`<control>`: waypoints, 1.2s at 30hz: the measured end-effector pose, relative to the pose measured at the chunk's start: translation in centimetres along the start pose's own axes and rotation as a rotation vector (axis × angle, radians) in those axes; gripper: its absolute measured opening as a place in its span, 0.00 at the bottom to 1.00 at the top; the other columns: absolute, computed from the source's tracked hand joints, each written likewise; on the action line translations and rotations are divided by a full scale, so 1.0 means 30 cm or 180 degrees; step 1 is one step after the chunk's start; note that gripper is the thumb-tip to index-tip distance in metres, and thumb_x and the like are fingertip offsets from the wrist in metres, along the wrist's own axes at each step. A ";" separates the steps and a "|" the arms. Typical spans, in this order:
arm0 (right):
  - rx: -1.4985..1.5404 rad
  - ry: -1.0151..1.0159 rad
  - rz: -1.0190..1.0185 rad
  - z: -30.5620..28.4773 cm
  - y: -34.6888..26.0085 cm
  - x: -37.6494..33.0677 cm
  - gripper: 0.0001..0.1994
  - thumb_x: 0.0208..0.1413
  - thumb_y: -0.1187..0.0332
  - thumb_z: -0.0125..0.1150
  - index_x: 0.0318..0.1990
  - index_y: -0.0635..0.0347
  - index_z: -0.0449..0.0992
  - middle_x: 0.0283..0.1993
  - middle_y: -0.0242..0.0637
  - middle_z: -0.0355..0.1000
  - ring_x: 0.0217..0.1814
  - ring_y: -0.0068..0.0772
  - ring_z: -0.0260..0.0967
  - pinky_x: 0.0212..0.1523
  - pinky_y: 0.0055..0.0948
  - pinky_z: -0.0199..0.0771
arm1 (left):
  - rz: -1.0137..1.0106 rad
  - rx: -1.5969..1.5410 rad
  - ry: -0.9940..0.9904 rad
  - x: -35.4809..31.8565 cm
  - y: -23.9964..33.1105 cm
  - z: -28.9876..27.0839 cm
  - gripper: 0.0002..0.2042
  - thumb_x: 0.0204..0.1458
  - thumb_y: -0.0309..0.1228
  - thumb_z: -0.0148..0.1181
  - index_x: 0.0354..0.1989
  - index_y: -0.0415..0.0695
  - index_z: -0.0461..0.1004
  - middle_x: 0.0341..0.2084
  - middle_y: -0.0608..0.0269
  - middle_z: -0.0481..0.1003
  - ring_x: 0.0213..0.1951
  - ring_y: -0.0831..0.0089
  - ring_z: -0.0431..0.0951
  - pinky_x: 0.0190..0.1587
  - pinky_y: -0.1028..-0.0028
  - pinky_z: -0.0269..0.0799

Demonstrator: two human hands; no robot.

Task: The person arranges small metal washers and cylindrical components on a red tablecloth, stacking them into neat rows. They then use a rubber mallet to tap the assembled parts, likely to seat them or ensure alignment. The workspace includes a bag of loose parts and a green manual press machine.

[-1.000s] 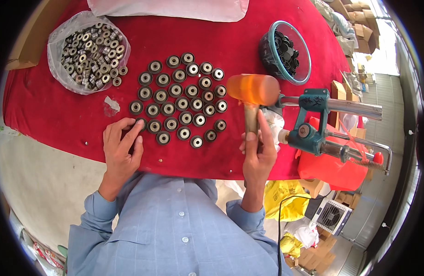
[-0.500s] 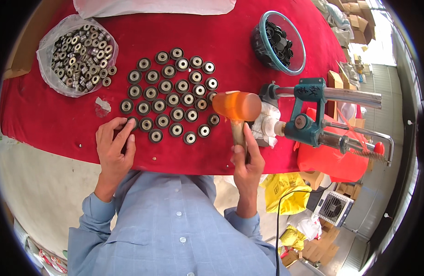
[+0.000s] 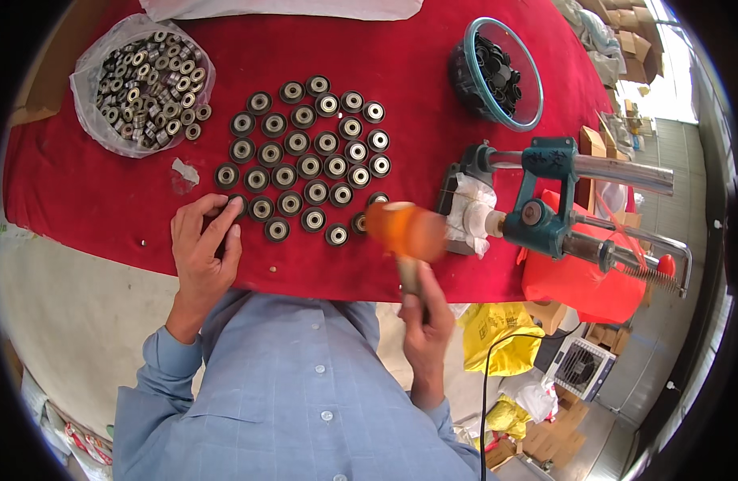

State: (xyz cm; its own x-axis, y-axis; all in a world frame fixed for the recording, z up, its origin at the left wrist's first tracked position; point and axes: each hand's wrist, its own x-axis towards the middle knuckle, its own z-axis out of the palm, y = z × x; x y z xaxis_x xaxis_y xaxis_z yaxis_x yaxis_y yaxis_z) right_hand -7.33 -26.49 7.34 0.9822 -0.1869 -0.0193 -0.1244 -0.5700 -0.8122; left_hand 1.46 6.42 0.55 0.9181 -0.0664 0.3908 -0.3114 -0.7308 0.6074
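My right hand [image 3: 427,325] is closed round the handle of a mallet [image 3: 407,230] with an orange head, slightly blurred by motion. The mallet head hangs over the near right edge of a group of black-rimmed bearing wheels [image 3: 309,166] and partly hides one or two. These wheels lie flat on the red cloth, metal bearings facing up. At the group's near left corner, the fingertips of my left hand [image 3: 205,244] are closed on one bearing wheel [image 3: 238,205], mostly hidden under them.
A clear plastic bag [image 3: 84,88] of loose bearings lies at the far left. A blue-rimmed tub [image 3: 539,88] of black rings stands far right. To the right is a green hand press [image 3: 537,216] with steel rods, beside a red bag [image 3: 581,284]. Crumpled clear plastic [image 3: 185,172] lies left.
The mallet has moved toward me and slightly left, with my right hand drawn back. My left hand stays on the same bearing wheel. The view has shifted a little.
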 end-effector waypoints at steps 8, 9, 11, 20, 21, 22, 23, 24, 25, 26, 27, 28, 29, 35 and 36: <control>-0.0004 -0.0402 -0.0328 0.040 -0.028 -0.032 0.28 0.61 0.85 0.64 0.70 0.64 0.77 0.37 0.39 0.75 0.34 0.31 0.70 0.37 0.28 0.72 | -0.0010 -0.0062 0.0082 -0.002 -0.004 0.001 0.21 0.51 0.18 0.70 0.56 0.43 0.86 0.52 0.61 0.80 0.47 0.63 0.78 0.54 0.61 0.70; -0.0097 -0.0483 -0.0455 0.047 -0.019 -0.021 0.28 0.59 0.85 0.65 0.70 0.65 0.77 0.39 0.42 0.77 0.35 0.33 0.72 0.38 0.30 0.73 | -0.0012 -0.0068 0.0074 0.001 -0.002 -0.001 0.21 0.51 0.18 0.70 0.56 0.43 0.86 0.52 0.61 0.80 0.47 0.63 0.79 0.54 0.61 0.70; -0.0102 -0.0517 -0.0637 0.034 -0.064 -0.010 0.25 0.62 0.84 0.64 0.67 0.67 0.77 0.39 0.42 0.78 0.35 0.31 0.74 0.37 0.29 0.73 | -0.0033 -0.0069 0.0054 -0.001 0.002 -0.007 0.21 0.51 0.19 0.70 0.56 0.43 0.86 0.51 0.61 0.80 0.47 0.63 0.79 0.54 0.61 0.70; -0.0001 -0.0735 -0.0447 0.095 -0.137 0.053 0.27 0.62 0.84 0.63 0.71 0.66 0.76 0.37 0.41 0.74 0.34 0.32 0.70 0.39 0.29 0.72 | 0.0018 -0.0080 0.0057 -0.010 -0.006 -0.014 0.20 0.52 0.18 0.69 0.56 0.42 0.85 0.53 0.58 0.80 0.49 0.60 0.79 0.55 0.61 0.71; 0.0091 -0.0650 -0.0378 0.088 -0.124 0.049 0.27 0.64 0.84 0.63 0.71 0.66 0.76 0.37 0.40 0.74 0.35 0.30 0.70 0.39 0.28 0.73 | -0.0009 -0.0098 0.0041 -0.010 -0.004 -0.016 0.20 0.52 0.18 0.69 0.55 0.42 0.85 0.53 0.59 0.80 0.48 0.60 0.79 0.54 0.61 0.71; 0.0145 -0.0482 -0.0418 0.097 -0.104 0.049 0.27 0.64 0.84 0.63 0.71 0.66 0.76 0.38 0.39 0.74 0.35 0.29 0.70 0.39 0.28 0.73 | -0.0036 -0.0118 0.0025 -0.005 -0.002 -0.015 0.20 0.52 0.18 0.69 0.55 0.42 0.85 0.52 0.59 0.81 0.48 0.60 0.79 0.54 0.61 0.71; 0.0188 -0.0298 -0.0454 0.106 -0.088 0.050 0.26 0.64 0.84 0.63 0.71 0.66 0.76 0.38 0.39 0.74 0.35 0.29 0.70 0.39 0.28 0.73 | -0.0052 -0.0156 0.0007 -0.002 0.000 -0.012 0.20 0.52 0.18 0.69 0.55 0.42 0.85 0.52 0.59 0.81 0.48 0.61 0.79 0.54 0.61 0.71; 0.0230 -0.0112 -0.0490 0.111 -0.083 0.051 0.26 0.64 0.84 0.63 0.71 0.66 0.76 0.38 0.39 0.75 0.35 0.28 0.70 0.39 0.27 0.73 | -0.0057 -0.0144 0.0010 -0.003 -0.001 -0.012 0.20 0.51 0.18 0.69 0.55 0.42 0.85 0.52 0.59 0.81 0.48 0.61 0.79 0.54 0.61 0.71; -0.0007 -0.0128 -0.0460 0.118 -0.079 0.072 0.26 0.65 0.83 0.62 0.71 0.66 0.76 0.39 0.38 0.75 0.37 0.27 0.71 0.40 0.27 0.74 | -0.0062 -0.0132 0.0013 -0.005 -0.002 -0.012 0.21 0.51 0.18 0.69 0.55 0.42 0.85 0.52 0.59 0.81 0.48 0.61 0.79 0.54 0.61 0.71; -0.0004 -0.0249 -0.0280 0.114 -0.090 0.091 0.26 0.66 0.83 0.62 0.71 0.66 0.76 0.39 0.39 0.76 0.37 0.27 0.72 0.41 0.27 0.74 | -0.0064 -0.0117 0.0032 -0.001 -0.005 -0.012 0.21 0.51 0.18 0.69 0.55 0.42 0.85 0.52 0.60 0.81 0.48 0.61 0.79 0.54 0.61 0.71; -0.0001 -0.0371 -0.0100 0.102 -0.100 0.111 0.26 0.66 0.83 0.62 0.71 0.66 0.75 0.40 0.39 0.76 0.38 0.27 0.72 0.42 0.27 0.75 | -0.0048 -0.0117 0.0061 0.001 -0.006 -0.011 0.21 0.51 0.19 0.70 0.55 0.43 0.85 0.52 0.60 0.81 0.48 0.61 0.79 0.54 0.61 0.71; 0.0002 -0.0494 0.0079 0.093 -0.105 0.127 0.26 0.66 0.83 0.62 0.72 0.66 0.75 0.41 0.39 0.76 0.38 0.27 0.73 0.42 0.27 0.75 | -0.0032 -0.0115 0.0090 0.003 -0.006 -0.011 0.21 0.51 0.19 0.70 0.55 0.43 0.85 0.51 0.61 0.81 0.49 0.61 0.79 0.54 0.61 0.71; -0.0045 -0.0391 -0.0160 0.090 -0.105 0.129 0.25 0.67 0.83 0.61 0.71 0.66 0.75 0.41 0.39 0.76 0.39 0.27 0.73 0.43 0.27 0.76 | -0.0024 -0.0115 0.0092 -0.002 -0.007 -0.013 0.21 0.51 0.20 0.70 0.55 0.44 0.85 0.50 0.62 0.81 0.49 0.61 0.80 0.54 0.61 0.71; -0.0245 -0.0604 -0.0650 0.157 -0.150 0.160 0.28 0.63 0.84 0.63 0.72 0.65 0.75 0.37 0.41 0.75 0.36 0.31 0.73 0.41 0.28 0.74 | -0.0096 -0.0160 0.0045 -0.006 -0.011 -0.012 0.20 0.51 0.20 0.71 0.55 0.44 0.85 0.51 0.61 0.81 0.50 0.59 0.80 0.54 0.60 0.71; -0.0259 -0.0702 -0.0548 0.159 -0.154 0.165 0.28 0.63 0.84 0.63 0.72 0.65 0.75 0.36 0.42 0.75 0.35 0.32 0.72 0.40 0.28 0.74 | -0.0085 -0.0163 0.0067 -0.004 -0.012 -0.013 0.20 0.51 0.20 0.71 0.55 0.44 0.85 0.51 0.61 0.81 0.50 0.59 0.80 0.54 0.60 0.71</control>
State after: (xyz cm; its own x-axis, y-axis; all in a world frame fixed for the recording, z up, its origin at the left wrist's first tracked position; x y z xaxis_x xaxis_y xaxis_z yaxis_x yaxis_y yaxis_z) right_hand -1.23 -20.96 8.21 0.9956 0.0916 -0.0188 0.0446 -0.6421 -0.7653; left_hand 1.38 6.96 0.56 0.9210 -0.0325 0.3882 -0.2995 -0.6965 0.6521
